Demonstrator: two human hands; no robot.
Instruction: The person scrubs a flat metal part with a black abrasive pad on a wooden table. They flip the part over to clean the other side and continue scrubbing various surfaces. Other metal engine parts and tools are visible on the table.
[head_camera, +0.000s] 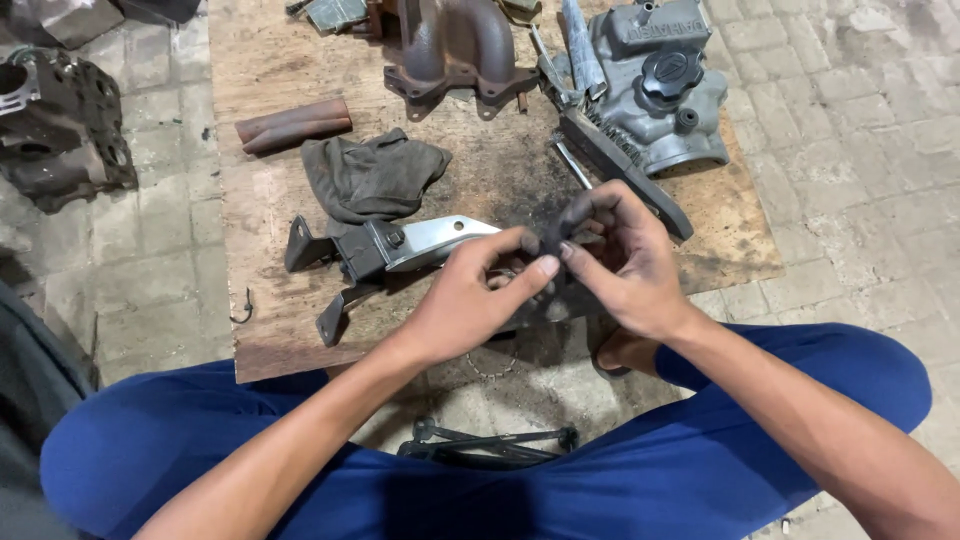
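My left hand (475, 295) and my right hand (625, 260) meet over the near edge of a wooden board (260, 90). Together they pinch a small dark, greasy part (565, 228) between the fingertips; its shape is mostly hidden by my fingers. Just left of my hands lies a silver and black metal bracket (390, 245) on the board. A dark grey rag (370, 175) lies crumpled behind the bracket.
A rusty exhaust manifold (455, 50) and a grey engine cover (665, 75) sit at the board's far side. A long dark bar (625, 170) and a rusty pipe piece (293, 124) also lie there. An engine part (60, 130) rests on the paving, far left. A black wire tool (490, 445) lies between my blue-trousered legs.
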